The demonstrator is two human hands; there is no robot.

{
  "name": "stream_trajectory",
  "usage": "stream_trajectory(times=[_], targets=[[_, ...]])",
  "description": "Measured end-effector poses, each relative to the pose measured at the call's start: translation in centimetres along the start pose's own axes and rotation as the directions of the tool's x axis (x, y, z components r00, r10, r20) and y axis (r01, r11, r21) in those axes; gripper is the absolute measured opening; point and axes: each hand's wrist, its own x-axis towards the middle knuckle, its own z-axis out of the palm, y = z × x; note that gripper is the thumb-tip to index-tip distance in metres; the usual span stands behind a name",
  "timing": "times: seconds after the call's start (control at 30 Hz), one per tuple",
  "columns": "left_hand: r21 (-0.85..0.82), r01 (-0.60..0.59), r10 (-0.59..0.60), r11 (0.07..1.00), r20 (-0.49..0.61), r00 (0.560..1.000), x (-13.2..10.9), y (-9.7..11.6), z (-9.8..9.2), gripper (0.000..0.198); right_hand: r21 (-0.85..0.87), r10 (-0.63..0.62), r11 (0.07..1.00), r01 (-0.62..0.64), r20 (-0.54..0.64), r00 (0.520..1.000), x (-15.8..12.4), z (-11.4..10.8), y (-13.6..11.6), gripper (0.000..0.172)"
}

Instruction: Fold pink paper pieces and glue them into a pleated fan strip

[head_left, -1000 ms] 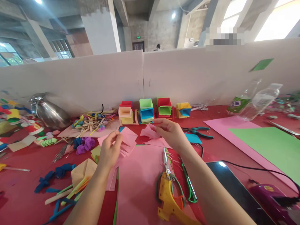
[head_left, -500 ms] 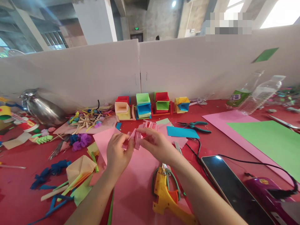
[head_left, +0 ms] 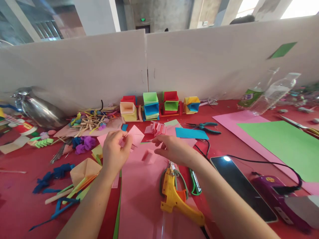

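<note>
My left hand [head_left: 116,149] pinches a folded pink paper piece [head_left: 136,135] between thumb and fingers, above the pink sheet [head_left: 142,196]. To its right, my right hand [head_left: 168,147] has its thumb and fingers apart with nothing between them. Just left of those fingertips is a small pink paper block [head_left: 149,156], slightly blurred, over the sheet. Behind the hands lies a bunch of folded pink strips [head_left: 157,128]. The yellow glue gun [head_left: 171,192] rests on the sheet nearer to me, beside my right forearm.
Colored paper boxes [head_left: 151,108] line the back of the red table [head_left: 15,179]. Pliers [head_left: 205,126], a phone [head_left: 243,189], a purple device [head_left: 271,191] and bottles [head_left: 275,93] are to the right. Craft sticks [head_left: 92,122], paper scraps and a metal jug [head_left: 41,108] are left.
My hands have moved apart. The left one keeps a pink piece, while the right has opened beside a small pink block. The camera view has tilted slightly downward.
</note>
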Motion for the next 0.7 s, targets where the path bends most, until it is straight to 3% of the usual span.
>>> stream_trajectory(times=[0.07,0.17,0.27,0.33,0.47,0.6,0.7], targets=[[-0.003,0.002,-0.002,1.000,0.038,0.999,0.0,0.2,-0.1,0.017,-0.180,0.030,0.983,-0.025,0.027,0.999,-1.1,-0.6,-0.9,0.016],[-0.039,0.020,-0.015,0.999,0.126,0.992,-0.1,0.3,-0.3,0.018,-0.494,0.116,0.867,-0.060,0.083,0.990,-4.2,-0.8,-2.0,0.009],[-0.088,0.048,-0.028,0.995,0.218,0.976,-0.1,0.3,-0.6,0.019,-0.581,0.243,0.805,-0.122,0.135,0.961,-8.1,1.1,-2.1,0.023],[-0.134,0.051,-0.010,0.990,0.290,0.957,0.0,0.3,-0.9,0.020,-0.577,0.260,0.806,-0.129,0.149,0.954,-10.4,3.2,-1.6,0.028],[-0.248,0.108,0.020,0.963,0.463,0.886,0.3,0.4,-1.8,0.019,-0.530,0.343,0.807,-0.262,0.060,0.937,-12.9,6.2,0.1,0.035],[-0.313,0.172,0.041,0.934,0.573,0.819,0.5,0.6,-2.5,0.016,-0.372,0.357,0.869,-0.325,0.019,0.934,-13.4,5.7,1.2,0.037],[-0.344,0.183,0.059,0.921,0.587,0.808,0.5,0.7,-2.6,0.013,-0.093,0.354,0.929,-0.357,-0.046,0.934,-13.3,4.0,1.1,0.035]])
